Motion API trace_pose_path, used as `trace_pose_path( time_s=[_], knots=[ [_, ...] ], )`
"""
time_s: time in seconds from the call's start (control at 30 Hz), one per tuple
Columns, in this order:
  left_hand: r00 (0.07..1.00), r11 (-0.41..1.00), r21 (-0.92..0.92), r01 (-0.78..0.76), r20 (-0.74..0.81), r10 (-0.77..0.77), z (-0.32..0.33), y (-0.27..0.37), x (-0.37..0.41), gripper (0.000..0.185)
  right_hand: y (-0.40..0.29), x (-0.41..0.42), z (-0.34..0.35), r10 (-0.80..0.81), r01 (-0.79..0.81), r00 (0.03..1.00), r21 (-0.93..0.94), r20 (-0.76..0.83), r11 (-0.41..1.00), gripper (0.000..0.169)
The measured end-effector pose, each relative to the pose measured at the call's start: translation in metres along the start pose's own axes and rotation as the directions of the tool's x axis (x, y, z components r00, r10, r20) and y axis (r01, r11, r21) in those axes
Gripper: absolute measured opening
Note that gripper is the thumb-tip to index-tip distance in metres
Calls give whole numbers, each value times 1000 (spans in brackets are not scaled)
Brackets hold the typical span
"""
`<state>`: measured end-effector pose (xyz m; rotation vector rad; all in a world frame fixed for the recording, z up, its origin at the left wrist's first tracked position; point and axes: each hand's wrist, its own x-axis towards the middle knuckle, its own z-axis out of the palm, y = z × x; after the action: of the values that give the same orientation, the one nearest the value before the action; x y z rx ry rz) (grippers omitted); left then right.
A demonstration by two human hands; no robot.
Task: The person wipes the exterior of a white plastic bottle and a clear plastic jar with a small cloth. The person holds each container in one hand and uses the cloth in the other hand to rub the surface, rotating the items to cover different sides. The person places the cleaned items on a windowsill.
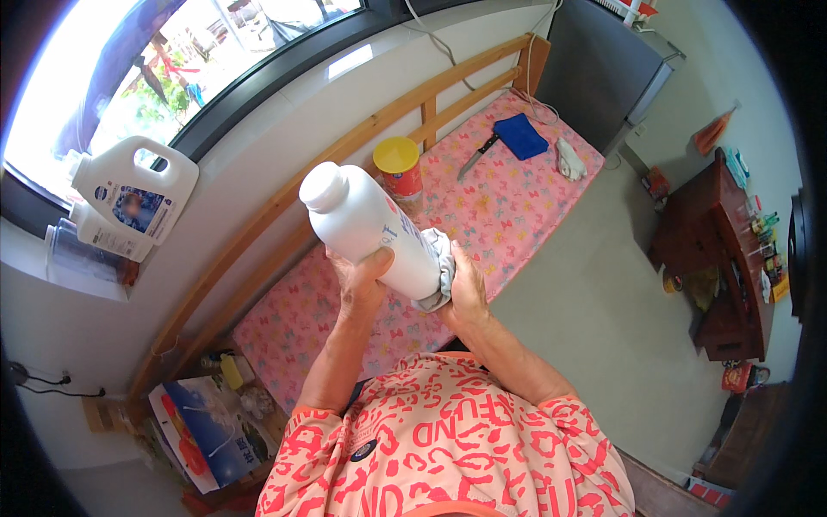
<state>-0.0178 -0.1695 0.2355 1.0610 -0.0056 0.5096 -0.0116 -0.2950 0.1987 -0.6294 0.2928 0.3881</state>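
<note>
A large white plastic bottle (371,220) with a white screw cap (323,187) is held tilted in front of me, its cap towards the upper left. My left hand (362,278) grips the side of the bottle, thumb across its front. At the bottle's base, my right hand (468,284) presses a crumpled pale grey cloth (436,268) against it. The bottle bears blue writing. Behind it, a tub with a yellow lid (396,155) stands on the pink patterned bench cover (465,226).
A knife (478,157), a blue cloth (521,137) and a white glove or rag (570,160) lie on the bench. White jugs (136,187) stand on the windowsill to the left. A wooden rail (362,132) runs behind the bench. To the right is a dark red cabinet (701,220).
</note>
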Motion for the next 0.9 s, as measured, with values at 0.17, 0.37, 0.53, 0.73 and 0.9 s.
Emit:
trace_pose_path(
  time_s=[0.17,0.37,0.53,0.73,0.9],
  knots=[
    [991,1000,22,17,-131,-14,0,9,3,66,2,-17,-9,160,-153,976,-59,149,986,39],
    [999,1000,-26,-2,-53,1,-26,17,14,63,-18,-28,-18,282,-229,939,-249,199,941,33],
    [999,998,-66,-9,-49,6,-16,18,3,64,-4,-7,16,176,-179,982,50,66,983,38],
    [987,998,-17,-58,-148,55,-18,25,7,62,3,-17,8,310,-303,927,-66,211,951,40],
    [975,993,-28,-111,-197,104,-28,22,15,60,9,-17,-20,376,-276,862,-305,341,911,37]
  ],
)
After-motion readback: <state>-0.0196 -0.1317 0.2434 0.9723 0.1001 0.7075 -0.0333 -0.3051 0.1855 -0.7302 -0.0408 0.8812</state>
